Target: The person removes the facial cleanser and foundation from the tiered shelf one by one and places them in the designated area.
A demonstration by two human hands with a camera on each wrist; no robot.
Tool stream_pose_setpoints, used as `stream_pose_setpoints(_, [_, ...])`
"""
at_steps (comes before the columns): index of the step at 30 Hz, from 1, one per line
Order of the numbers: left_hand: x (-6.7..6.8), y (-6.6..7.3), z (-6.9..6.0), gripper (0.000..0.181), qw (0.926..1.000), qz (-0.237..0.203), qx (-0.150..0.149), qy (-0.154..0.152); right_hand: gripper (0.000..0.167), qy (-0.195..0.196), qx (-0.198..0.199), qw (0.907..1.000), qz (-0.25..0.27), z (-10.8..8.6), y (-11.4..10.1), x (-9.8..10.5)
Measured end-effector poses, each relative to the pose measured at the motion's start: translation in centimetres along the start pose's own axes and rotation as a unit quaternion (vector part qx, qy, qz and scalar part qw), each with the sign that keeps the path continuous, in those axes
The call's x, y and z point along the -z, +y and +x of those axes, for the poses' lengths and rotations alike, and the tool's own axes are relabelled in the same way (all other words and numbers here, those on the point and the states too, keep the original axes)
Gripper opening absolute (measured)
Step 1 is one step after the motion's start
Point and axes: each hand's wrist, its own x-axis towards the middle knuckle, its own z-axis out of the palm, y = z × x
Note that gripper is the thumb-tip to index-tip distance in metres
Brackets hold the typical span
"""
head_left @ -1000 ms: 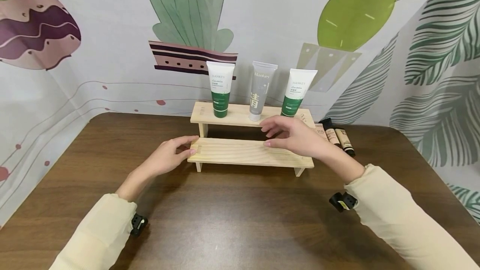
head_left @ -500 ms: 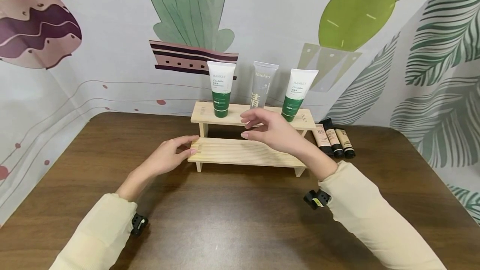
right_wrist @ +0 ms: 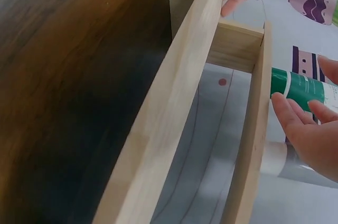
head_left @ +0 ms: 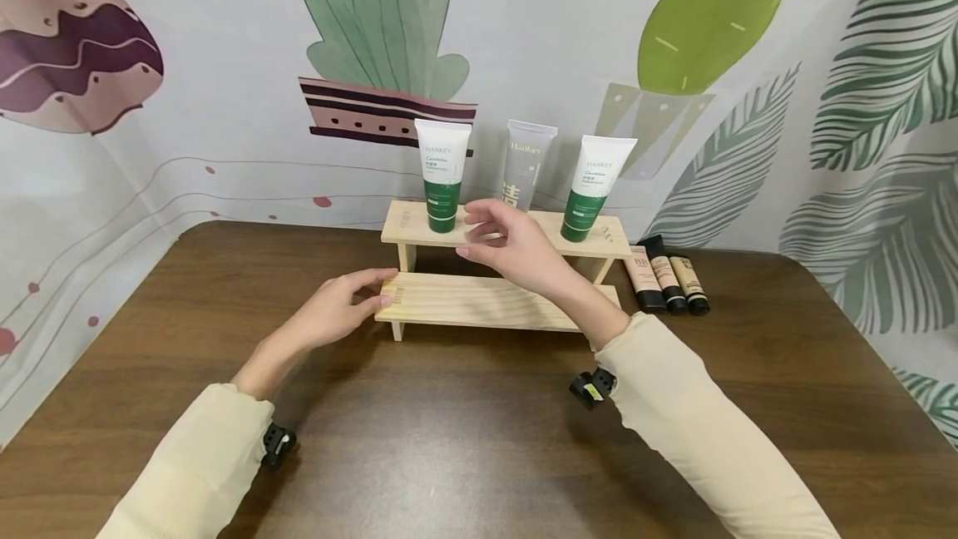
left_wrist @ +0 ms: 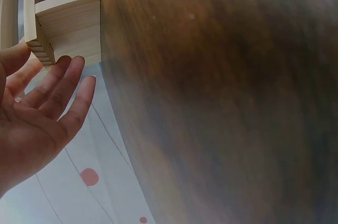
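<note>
A two-tier wooden display stand (head_left: 486, 302) stands on the table. My left hand (head_left: 337, 310) holds the left end of its lower shelf between thumb and index finger; the left wrist view shows the other fingers loose beside the shelf end (left_wrist: 71, 23). In front of the upper shelf hovers my right hand (head_left: 516, 248), fingers bent and apart, holding nothing. It is nearest the left white-and-green squeeze tube (head_left: 443, 177), also a green-and-white tube (right_wrist: 303, 89) in the right wrist view. The hand hides the base of the grey tube (head_left: 530, 160). Another white-and-green tube (head_left: 593, 190) stands at the right.
Several small cosmetic tubes, one a pink BB tube (head_left: 645, 277), lie beside the stand's right end. Behind the table hangs a white cloth (head_left: 247, 90) printed with cacti and leaves. The brown wooden table (head_left: 419, 439) extends in front of the stand.
My right hand has moved left along the stand, from before the right tube past the grey one towards the left tube. The left hand and the tubes have stayed put.
</note>
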Motion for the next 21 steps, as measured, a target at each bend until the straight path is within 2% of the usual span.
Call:
stream_pose_setpoints(12, [0.0,-0.1,0.0,0.039,1.0,-0.005,0.002,-0.004,0.05,0.068,0.002,0.9977,-0.002,1.2,0.6,-1.5])
stream_pose_setpoints(21, [0.1,-0.2,0.0,0.04,1.0,-0.003,0.001,-0.007,0.048,0.084,-0.005,0.9965,0.001,1.9,0.8,-2.1])
